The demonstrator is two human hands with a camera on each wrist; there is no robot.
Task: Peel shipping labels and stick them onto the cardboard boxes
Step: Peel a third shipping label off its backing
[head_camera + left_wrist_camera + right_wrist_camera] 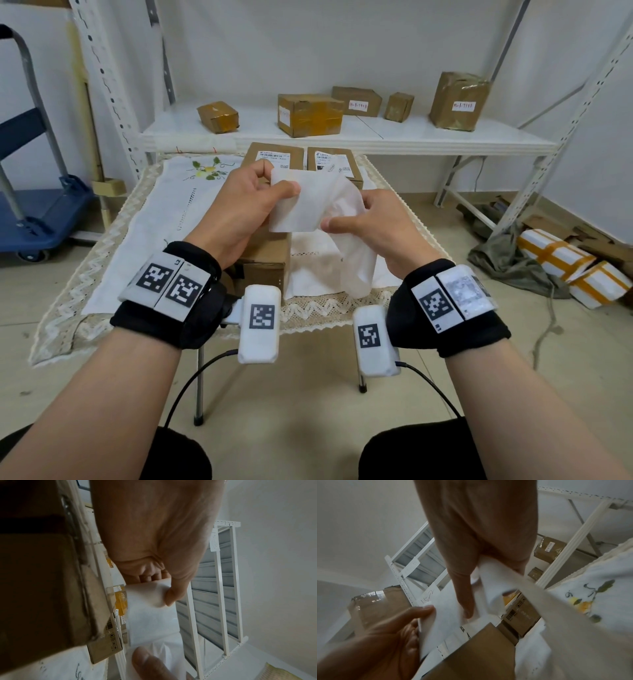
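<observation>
Left hand [239,209] pinches label [294,205] corner; right hand [373,226] grips curling backing [356,260]; advise slow pull away from pinch, above unlabelled box [267,263].

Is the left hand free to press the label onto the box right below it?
Probably not yet: left hand holds the label, whose backing the right hand grips. The box looks unobstructed.
</observation>
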